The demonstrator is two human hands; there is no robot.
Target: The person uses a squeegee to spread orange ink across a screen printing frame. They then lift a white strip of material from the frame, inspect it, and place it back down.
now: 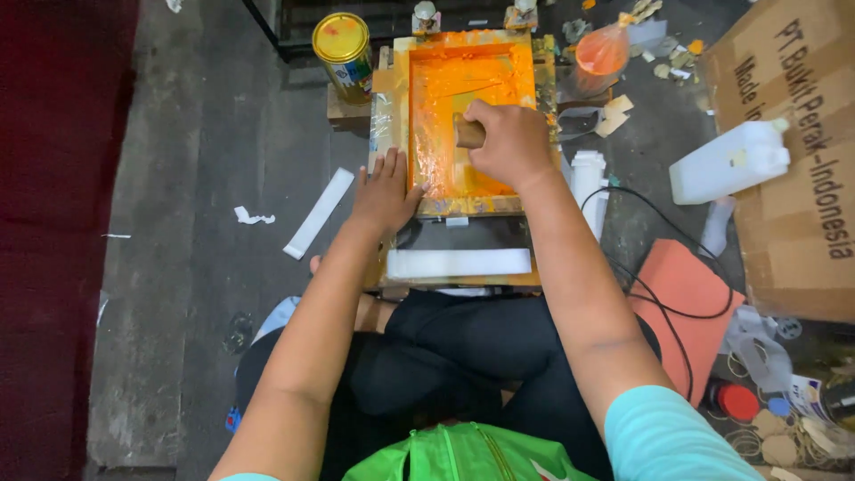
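Observation:
A wooden screen-printing frame (392, 107) smeared with orange ink lies on the floor in front of my crossed legs. My right hand (509, 142) is closed around the wooden handle of a squeegee (468, 133), which rests on the orange mesh inside the frame. My left hand (385, 190) lies flat with fingers spread on the frame's lower left corner. A white strip (459, 262) lies just below the frame, near my knees.
A yellow-lidded tin can (344, 49) stands at the frame's upper left. A bag of orange ink (601, 52) sits upper right. A white jerrycan (728, 161), a cardboard box (802, 178), an orange pad (686, 298) with a black cable, and loose white strips (319, 214) surround me.

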